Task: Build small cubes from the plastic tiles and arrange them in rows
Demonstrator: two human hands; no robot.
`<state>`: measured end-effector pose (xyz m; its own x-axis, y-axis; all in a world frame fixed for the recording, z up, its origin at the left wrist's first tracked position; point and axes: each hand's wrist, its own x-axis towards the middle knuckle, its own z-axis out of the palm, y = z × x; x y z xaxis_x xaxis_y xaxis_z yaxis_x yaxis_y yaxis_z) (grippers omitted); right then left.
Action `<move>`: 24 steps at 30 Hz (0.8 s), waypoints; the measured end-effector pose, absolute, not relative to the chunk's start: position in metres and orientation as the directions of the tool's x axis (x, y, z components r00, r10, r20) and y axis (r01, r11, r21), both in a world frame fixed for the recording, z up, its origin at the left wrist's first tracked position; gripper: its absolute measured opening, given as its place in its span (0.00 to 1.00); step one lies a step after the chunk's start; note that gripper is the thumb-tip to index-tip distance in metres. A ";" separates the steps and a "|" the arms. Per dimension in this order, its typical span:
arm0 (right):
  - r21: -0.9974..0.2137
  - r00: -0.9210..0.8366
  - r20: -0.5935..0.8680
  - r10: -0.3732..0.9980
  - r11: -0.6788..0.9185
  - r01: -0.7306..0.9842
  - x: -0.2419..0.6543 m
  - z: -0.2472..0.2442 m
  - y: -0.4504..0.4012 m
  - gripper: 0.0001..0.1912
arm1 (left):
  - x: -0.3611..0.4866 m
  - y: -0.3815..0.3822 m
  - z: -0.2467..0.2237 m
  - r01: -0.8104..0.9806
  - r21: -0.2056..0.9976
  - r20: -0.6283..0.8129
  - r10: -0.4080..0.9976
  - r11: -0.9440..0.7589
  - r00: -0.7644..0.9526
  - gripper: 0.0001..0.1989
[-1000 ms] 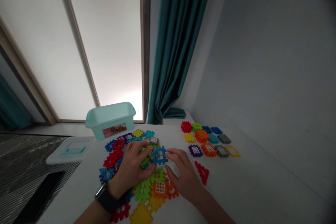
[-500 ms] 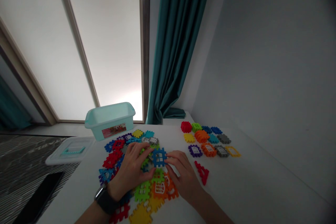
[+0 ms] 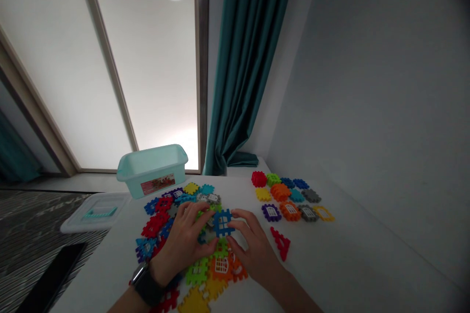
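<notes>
A blue window-shaped building tile (image 3: 223,223) with notched edges is held up between my two hands, above a mixed pile of interlocking tiles. My left hand (image 3: 189,234), with a dark watch on its wrist, pinches the tile's left side between thumb and fingers. The fingers of my right hand (image 3: 251,239) are closed on its right side. Under and around my hands lie an orange window tile (image 3: 221,266), a lime green tile (image 3: 197,271), a yellow tile (image 3: 194,299) and red tiles (image 3: 154,225). My left hand hides part of the pile.
Sorted tiles stand in short rows at the right, among them an orange stack (image 3: 281,192) and a purple window tile (image 3: 271,212). A red triangular piece (image 3: 281,243) lies nearer. A mint bin (image 3: 153,168), its lid (image 3: 95,212) and a black phone-like slab (image 3: 53,276) are left.
The blue tile has tilted slightly, and my right hand's fingers have shifted their grip on it. The whole view has drifted a little.
</notes>
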<state>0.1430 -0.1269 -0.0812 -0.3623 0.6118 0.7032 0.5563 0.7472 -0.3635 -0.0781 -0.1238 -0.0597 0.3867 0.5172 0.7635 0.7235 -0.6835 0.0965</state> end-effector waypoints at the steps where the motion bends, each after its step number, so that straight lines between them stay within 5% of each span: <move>1: -0.365 -0.362 0.700 0.616 0.744 0.560 0.143 -0.082 -0.127 0.12 | -0.076 -0.124 -0.059 0.724 0.094 0.763 0.517 -0.684 0.389 0.19; 24: -0.238 -0.312 0.679 0.665 0.600 0.764 0.211 -0.080 -0.121 0.15 | -0.002 -0.092 -0.049 0.645 0.123 0.695 0.530 -0.754 0.486 0.19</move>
